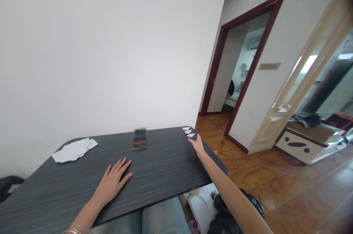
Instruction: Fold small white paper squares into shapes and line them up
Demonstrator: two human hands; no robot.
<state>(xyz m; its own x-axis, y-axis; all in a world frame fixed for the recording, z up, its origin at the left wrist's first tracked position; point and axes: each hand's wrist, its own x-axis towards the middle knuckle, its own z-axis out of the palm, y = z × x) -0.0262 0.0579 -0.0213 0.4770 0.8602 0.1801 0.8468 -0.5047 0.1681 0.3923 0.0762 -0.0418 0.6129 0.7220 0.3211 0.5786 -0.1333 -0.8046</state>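
Rests wide-fingered left hand (113, 178) on wood-grain tabletop (162, 162), likely bracing, with right hand (198, 146) of undeterminable grip by folded papers (188, 131), apparently rowed for order at tabletop's far-right corner.

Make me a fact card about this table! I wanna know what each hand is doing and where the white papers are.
Left hand: palm down on the dark table, fingers spread
Right hand: at the nearest small white piece; touching or not, hard to tell
Small white pieces: three, lined up by the far right corner
White paper pile: messy, on the left
Pixelated thing: near the back edge; can't name it
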